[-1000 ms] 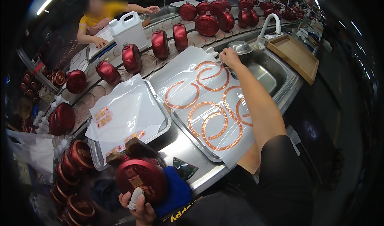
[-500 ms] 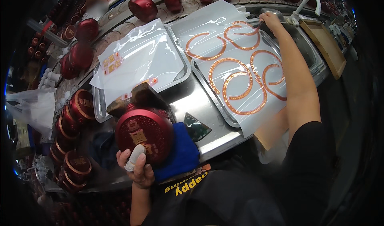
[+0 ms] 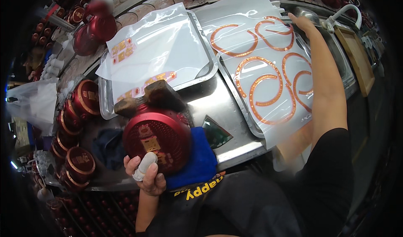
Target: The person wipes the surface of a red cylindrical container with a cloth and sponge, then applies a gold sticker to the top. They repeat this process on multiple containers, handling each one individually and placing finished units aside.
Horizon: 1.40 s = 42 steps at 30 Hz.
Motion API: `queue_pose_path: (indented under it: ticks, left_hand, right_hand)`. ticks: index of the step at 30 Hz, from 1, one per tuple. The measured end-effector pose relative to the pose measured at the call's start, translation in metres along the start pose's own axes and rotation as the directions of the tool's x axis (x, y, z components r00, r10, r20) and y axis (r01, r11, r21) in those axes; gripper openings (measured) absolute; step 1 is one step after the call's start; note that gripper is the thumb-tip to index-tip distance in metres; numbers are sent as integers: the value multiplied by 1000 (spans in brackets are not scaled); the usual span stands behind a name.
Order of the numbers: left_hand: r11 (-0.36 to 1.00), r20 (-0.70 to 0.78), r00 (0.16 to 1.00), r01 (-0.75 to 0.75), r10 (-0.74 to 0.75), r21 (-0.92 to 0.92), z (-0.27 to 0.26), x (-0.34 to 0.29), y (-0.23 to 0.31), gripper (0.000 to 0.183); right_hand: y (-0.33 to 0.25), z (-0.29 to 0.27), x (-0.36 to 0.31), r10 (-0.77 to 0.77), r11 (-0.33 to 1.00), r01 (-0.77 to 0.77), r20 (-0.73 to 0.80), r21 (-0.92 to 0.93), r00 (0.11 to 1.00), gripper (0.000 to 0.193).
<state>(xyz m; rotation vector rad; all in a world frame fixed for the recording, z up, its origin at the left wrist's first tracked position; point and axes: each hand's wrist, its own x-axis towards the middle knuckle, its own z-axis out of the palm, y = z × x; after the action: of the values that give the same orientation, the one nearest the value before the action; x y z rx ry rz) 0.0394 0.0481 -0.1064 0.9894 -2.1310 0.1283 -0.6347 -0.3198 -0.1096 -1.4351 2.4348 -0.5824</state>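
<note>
My left hand [image 3: 145,175], with a white wrap on the thumb, grips the lower rim of a round red metal piece [image 3: 157,140] with a gold label, held over a blue cloth [image 3: 200,161]. My right arm reaches far across a steel tray [image 3: 237,95] lined with clear film that carries several orange ring-shaped decals [image 3: 261,86]. My right hand [image 3: 303,23] rests on the far edge of that film, fingers on the sheet. Whether it pinches the film is unclear.
A second steel tray [image 3: 205,71] to the left holds clear sheets with small gold labels. A brown block [image 3: 152,98] lies behind the red piece. Stacked red pieces [image 3: 77,123] line the left edge. A sink with a white faucet [image 3: 342,13] and a wooden board [image 3: 359,58] sit right.
The view has tipped down and closer. The red piece in my left hand now sits lower over the blue cloth. My right hand stays at the far edge of the decal film.
</note>
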Motion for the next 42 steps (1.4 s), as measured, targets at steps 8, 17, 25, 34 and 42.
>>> queue_pose_path:
  ticks: [8,17,25,34,42]
  left_hand:
    - [996,-48,996,79,-81,-43,3,2,5,30]
    - [995,48,996,73,-76,61,-25,47,27,44]
    - [789,96,992,127,-86,-601,-7,181,16,54]
    - [188,502,857,477,119,-859,7,183,34,23]
    - [-192,628,778,621,28,-760,-16,142,50,11]
  right_hand:
    - [-14,-15,-27,-120,939,56,168,340,978,21]
    - [-122,-96,-156,-736,676,682,203,279,646,10]
    - [-226,-127,-333,-987,90,990,144,111,73,11]
    - [-226,-117,-423,-989,144,970,38,194,140,22]
    - [-200,-86,-437,-959,275,899,35,340,280,16]
